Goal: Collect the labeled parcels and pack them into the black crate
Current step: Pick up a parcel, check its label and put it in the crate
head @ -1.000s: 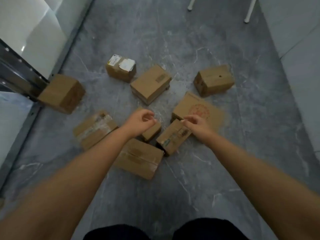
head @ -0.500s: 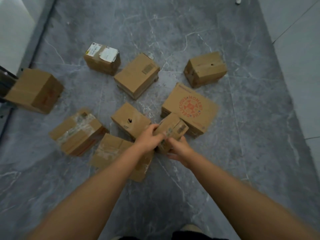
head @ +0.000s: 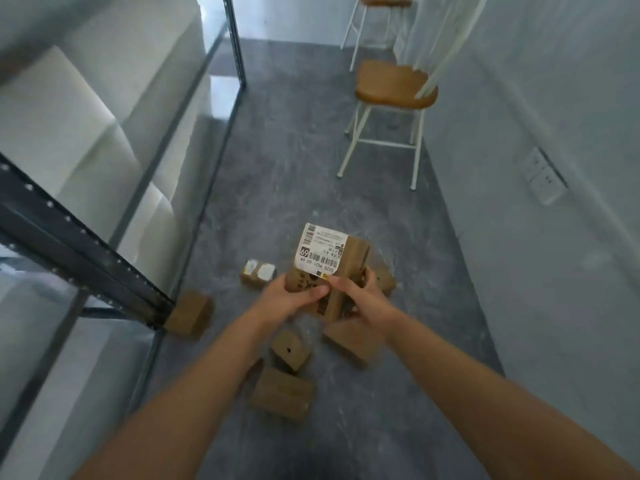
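Above the grey floor [head: 277, 188], both hands grip the labeled parcel [head: 325, 268].

A parcel [head: 341, 268] is held above the floor [head: 277, 188] between both hands, the left hand [head: 294, 296] on its left side and the right hand [head: 362, 301] on its right. A label [head: 320, 249] sits on its upper end. Below the hands three boxes lie on the floor: the near box [head: 281, 393] closest to the person, the small box [head: 290, 349] just behind it, and the right box [head: 349, 341] to their right. The far box [head: 258, 273] lies left of the parcel. The corner box [head: 189, 315] sits just beside the rack [head: 79, 247] at far left. A stool [head: 394, 88] stands beyond, beside the right wall [head: 519, 98].
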### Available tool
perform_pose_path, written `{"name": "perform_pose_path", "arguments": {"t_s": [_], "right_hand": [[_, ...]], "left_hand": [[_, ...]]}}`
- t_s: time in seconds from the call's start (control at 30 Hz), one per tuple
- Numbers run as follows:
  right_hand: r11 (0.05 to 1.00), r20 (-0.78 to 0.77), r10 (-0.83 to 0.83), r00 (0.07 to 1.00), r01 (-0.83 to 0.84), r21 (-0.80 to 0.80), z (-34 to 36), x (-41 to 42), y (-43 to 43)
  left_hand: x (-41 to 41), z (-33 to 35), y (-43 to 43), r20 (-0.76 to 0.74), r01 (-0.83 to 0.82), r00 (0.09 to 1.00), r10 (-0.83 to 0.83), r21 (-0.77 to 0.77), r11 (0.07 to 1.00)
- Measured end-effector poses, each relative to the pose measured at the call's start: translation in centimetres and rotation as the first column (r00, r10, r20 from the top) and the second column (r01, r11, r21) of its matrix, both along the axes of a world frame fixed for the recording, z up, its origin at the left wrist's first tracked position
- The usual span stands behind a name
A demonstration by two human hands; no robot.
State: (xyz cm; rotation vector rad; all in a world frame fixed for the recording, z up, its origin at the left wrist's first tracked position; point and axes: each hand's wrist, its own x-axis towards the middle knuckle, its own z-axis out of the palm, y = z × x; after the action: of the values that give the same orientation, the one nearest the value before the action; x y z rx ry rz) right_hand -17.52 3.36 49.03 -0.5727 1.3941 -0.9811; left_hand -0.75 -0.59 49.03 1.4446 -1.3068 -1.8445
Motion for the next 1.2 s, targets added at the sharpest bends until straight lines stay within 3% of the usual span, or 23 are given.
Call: {"name": "perform_pose_path", "arguments": {"t_s": [0.1, 0.2, 0.37, 0.53, 0.7, 0.8, 0.9, 0.97, 1.07, 1.2], "right_hand": [[0.994, 0.206, -0.061, 0.977, 0.079, -0.082, 11.4, 1.2, -0.4], [0.983, 0.390, -0.038, 0.920, 0.105, -0.152, 20.7, 3.0, -0.6], [0.937, 0.302, 0.169, 0.938, -0.057, -0.345, 31.8, 5.7, 0.2], [0.896, 0.232, 0.205, 0.951, -0.086, -0.437, 38.7, 4.7, 0.3], [0.712, -0.072, 0.496, 0.865, -0.452, -0.537, 44.1, 7.5, 1.2], [0.666, -0.139, 0.526, 0.839, -0.508, -0.546, 45.7, 10.5, 1.4], [0.681, -0.061, 0.454, 0.889, -0.390, -0.620, 46.6, 13.4, 1.4], [0.690, 0.050, 0.442, 0.896, -0.304, -0.657, 46.9, 15.4, 1.5], [0.664, 0.141, 0.509, 0.849, -0.283, -0.692, 46.8, 19.0, 1.7], [0.640, 0.239, 0.636, 0.734, -0.328, -0.695, 46.5, 23.4, 3.0]], "left_hand": [[1.5, 11.6, 0.2, -0.041, -0.106, 0.994, 0.104, -0.036, 0.994], [2.9, 21.2, 1.0, -0.179, -0.222, 0.959, 0.219, 0.004, 0.975], [5.7, 33.3, 1.6, -0.294, -0.236, 0.940, 0.174, -0.191, 0.953], [10.7, 42.1, 3.9, -0.166, -0.204, 0.976, 0.141, -0.476, 0.855], [14.3, 47.2, 6.8, -0.070, -0.123, 0.992, 0.101, -0.579, 0.806], [16.5, 49.4, 7.9, -0.117, -0.215, 0.976, 0.182, -0.628, 0.748], [18.6, 50.4, 8.6, -0.223, -0.414, 0.906, 0.360, -0.648, 0.640], [19.7, 50.3, 9.1, -0.245, -0.416, 0.905, 0.347, -0.670, 0.614], [20.1, 49.3, 10.5, -0.308, -0.411, 0.911, 0.273, -0.712, 0.570], [20.3, 48.5, 11.9, -0.483, -0.599, 0.800, 0.356, -0.680, 0.424]]}}
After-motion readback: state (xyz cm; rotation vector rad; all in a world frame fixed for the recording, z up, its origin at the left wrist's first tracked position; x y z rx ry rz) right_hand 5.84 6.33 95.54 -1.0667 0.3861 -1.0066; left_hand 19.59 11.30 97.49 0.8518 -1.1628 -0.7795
